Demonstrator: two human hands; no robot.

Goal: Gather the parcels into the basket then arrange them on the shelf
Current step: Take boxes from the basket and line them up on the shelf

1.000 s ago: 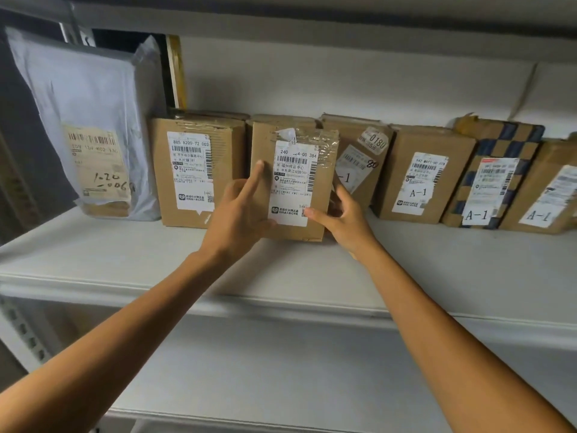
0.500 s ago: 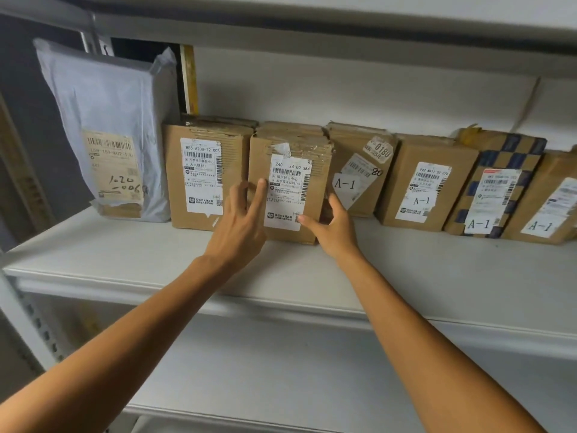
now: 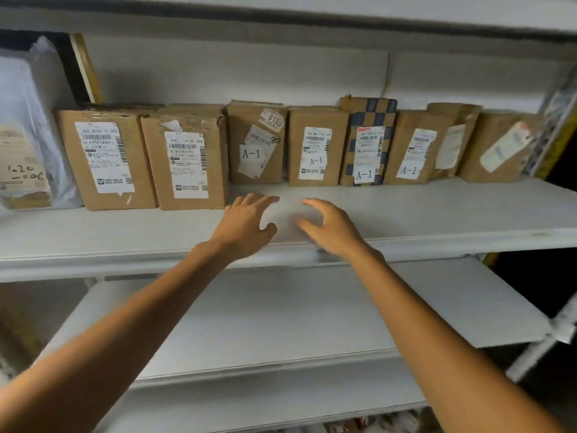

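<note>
Both hands hovered empty with fingers spread, the left hand (image 3: 246,223) and right hand (image 3: 331,226) over the shelf (image 3: 437,220) near its front edge. Along the back edge stood nine parcels (image 3: 185,160): one grey mailer bag (image 3: 25,89), seven brown boxes (image 3: 315,148) and one blue-checked box (image 3: 374,110). Upright and close-packed, they could topple in a row if a careless reach clipped one. No basket showed.

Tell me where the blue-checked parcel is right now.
Head view: the blue-checked parcel stands right of centre in the back row on the shelf, between a brown box, left, and a brown parcel, right.
</note>
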